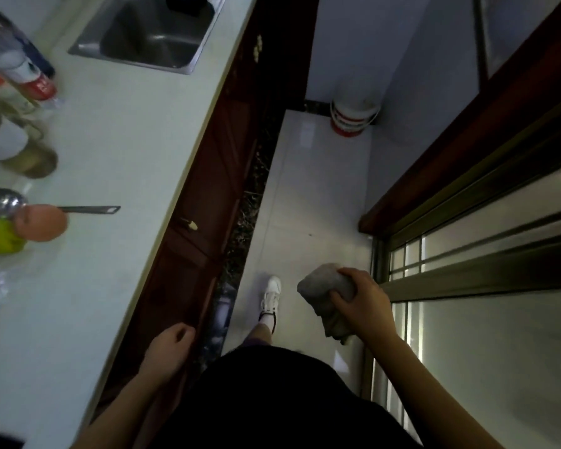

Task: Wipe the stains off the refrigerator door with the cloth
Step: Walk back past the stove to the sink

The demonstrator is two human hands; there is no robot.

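Note:
My right hand [363,303] grips a bunched grey cloth [324,286], held over the floor beside a glass sliding door [486,303] on the right. The cloth's lower end hangs down under my palm. My left hand [170,348] hangs at my side next to the counter's edge, fingers loosely curled around nothing. No refrigerator door appears in the head view.
A white countertop [127,157] runs along the left with a steel sink [153,37], bottles [23,69], a ladle [4,202] and fruit [41,223]. Dark wooden cabinets [214,176] lie below it. A red-and-white bucket [353,115] stands in the far corner of the narrow tiled floor [308,189].

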